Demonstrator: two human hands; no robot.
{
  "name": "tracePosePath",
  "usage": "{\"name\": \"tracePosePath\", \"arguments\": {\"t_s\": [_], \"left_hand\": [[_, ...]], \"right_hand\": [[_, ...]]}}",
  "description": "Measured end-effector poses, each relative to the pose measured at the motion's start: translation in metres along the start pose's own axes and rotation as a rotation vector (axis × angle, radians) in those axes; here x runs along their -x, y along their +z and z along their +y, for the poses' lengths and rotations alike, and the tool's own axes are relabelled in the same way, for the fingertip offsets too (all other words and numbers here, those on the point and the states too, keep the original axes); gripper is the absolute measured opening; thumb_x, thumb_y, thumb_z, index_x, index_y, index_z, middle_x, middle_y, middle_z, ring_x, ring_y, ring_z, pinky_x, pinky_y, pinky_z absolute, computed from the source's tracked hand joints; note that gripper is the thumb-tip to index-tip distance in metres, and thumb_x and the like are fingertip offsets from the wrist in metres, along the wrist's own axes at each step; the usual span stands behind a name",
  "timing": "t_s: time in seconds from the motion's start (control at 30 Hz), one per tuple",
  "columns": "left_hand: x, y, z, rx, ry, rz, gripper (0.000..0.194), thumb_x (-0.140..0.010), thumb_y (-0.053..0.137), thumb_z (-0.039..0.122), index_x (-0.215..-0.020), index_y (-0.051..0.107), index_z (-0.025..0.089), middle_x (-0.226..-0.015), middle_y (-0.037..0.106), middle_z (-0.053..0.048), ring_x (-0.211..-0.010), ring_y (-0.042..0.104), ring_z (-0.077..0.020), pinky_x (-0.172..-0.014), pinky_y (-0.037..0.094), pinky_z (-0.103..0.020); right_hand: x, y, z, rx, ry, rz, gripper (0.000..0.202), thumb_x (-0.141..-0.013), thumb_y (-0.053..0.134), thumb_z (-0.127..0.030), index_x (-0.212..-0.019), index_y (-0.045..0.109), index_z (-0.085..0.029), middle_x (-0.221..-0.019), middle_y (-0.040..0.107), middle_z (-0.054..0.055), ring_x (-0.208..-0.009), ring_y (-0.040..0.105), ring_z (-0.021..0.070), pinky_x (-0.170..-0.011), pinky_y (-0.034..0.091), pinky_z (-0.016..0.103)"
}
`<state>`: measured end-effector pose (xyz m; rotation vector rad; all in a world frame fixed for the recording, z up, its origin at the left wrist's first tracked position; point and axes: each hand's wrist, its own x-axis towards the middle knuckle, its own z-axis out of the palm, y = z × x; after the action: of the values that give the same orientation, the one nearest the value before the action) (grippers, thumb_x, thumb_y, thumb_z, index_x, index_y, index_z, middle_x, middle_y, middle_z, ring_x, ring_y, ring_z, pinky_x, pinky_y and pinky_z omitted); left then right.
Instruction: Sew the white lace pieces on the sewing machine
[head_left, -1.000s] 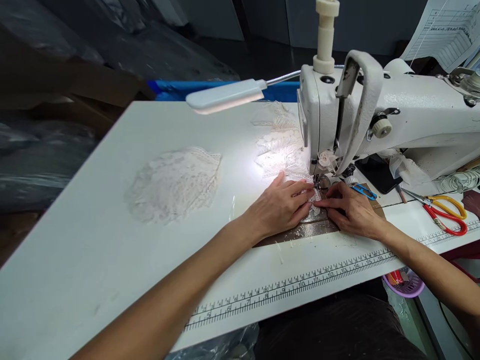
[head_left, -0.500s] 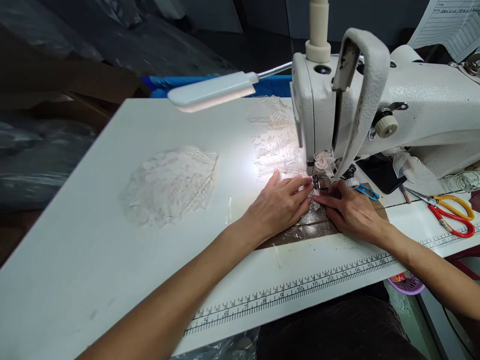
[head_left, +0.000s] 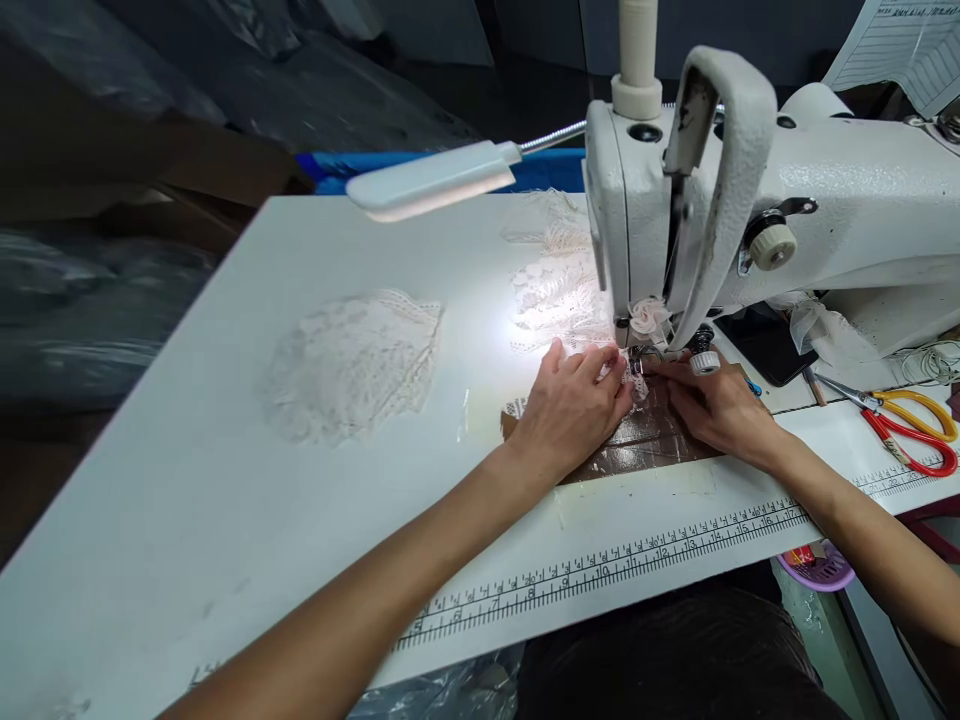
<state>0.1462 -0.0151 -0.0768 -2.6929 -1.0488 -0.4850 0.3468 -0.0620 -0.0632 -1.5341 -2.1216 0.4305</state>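
Note:
At the needle end of the white sewing machine (head_left: 626, 215), a small piece of white lace (head_left: 638, 388) lies by the metal presser foot (head_left: 643, 357). My left hand (head_left: 581, 400) is palm down with bent fingers, holding the lace just left of the foot. To the right, my right hand (head_left: 720, 405) rests with its index finger stretched toward the foot and its thumb apart. The index fingertip is partly hidden, and no lace shows between those fingers. More lace (head_left: 559, 285) lies under the lamp light behind my left hand.
Another lace piece (head_left: 356, 365) lies on the white table (head_left: 330, 540) at left. A lamp (head_left: 435, 180) hangs over the back edge. To the right are a black phone (head_left: 765, 342) and scissors (head_left: 911, 420). A printed ruler (head_left: 600, 580) follows the front edge.
My right hand has drawn back rightward from the lace, its index finger now beside the presser foot. My left hand stays on the lace. A patterned scrap now shows left of my left wrist.

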Motion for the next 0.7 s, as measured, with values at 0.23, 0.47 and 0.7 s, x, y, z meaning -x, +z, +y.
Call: {"name": "tracePosePath", "arguments": {"t_s": [0.23, 0.47, 0.7], "left_hand": [[-0.001, 0.0, -0.01, 0.029, 0.034, 0.057, 0.033, -0.102, 0.039, 0.031, -0.111, 0.065, 0.013, -0.101, 0.069, -0.013, -0.089, 0.066, -0.0249, -0.099, 0.045, -0.056], [-0.002, -0.011, -0.017, 0.16, 0.092, 0.216, 0.026, -0.099, 0.045, 0.022, -0.093, 0.068, 0.012, -0.093, 0.069, -0.013, -0.082, 0.063, -0.0214, -0.071, 0.054, -0.037], [-0.001, -0.004, -0.013, 0.406, 0.125, 0.07, 0.023, -0.097, 0.047, 0.022, -0.102, 0.068, 0.013, -0.099, 0.069, -0.01, -0.089, 0.064, -0.0201, -0.078, 0.057, -0.036]], "right_hand": [[0.003, -0.002, 0.002, -0.157, 0.038, 0.053, 0.03, -0.095, 0.047, -0.029, -0.099, 0.074, -0.018, -0.094, 0.06, 0.007, -0.078, 0.059, 0.0153, -0.074, 0.049, 0.031], [0.006, -0.002, 0.001, -0.09, 0.024, 0.054, 0.031, -0.092, 0.046, -0.021, -0.109, 0.072, -0.018, -0.087, 0.059, 0.005, -0.08, 0.057, 0.0166, -0.074, 0.048, 0.032], [0.006, -0.002, 0.0, -0.064, 0.022, 0.056, 0.026, -0.094, 0.048, -0.026, -0.104, 0.071, -0.018, -0.09, 0.059, 0.008, -0.086, 0.057, 0.0194, -0.078, 0.048, 0.035]]}}
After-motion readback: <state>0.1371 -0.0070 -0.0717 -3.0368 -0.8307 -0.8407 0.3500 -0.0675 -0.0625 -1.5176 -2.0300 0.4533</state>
